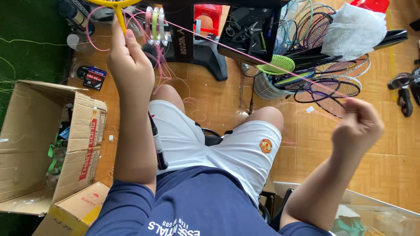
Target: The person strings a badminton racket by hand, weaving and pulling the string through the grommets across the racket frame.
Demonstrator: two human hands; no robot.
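My left hand (127, 61) is raised at the upper left, closed around the yellow racket (117, 9) near its throat. A pink string (245, 52) runs taut from the racket across to my right hand (359, 124), which is fisted around it at the right and looks motion-blurred. Loose pink loops hang below the racket beside a string reel (156, 25). I am seated in white shorts, with a dark pen-like tool (157, 144) lying against my left thigh.
A black stringing machine stand (205, 48) is ahead. A pile of rackets (315, 74) and a white basket (267, 85) lie at the right on the wooden floor. An open cardboard box (48, 140) sits at the left, sandals (404, 94) at the far right.
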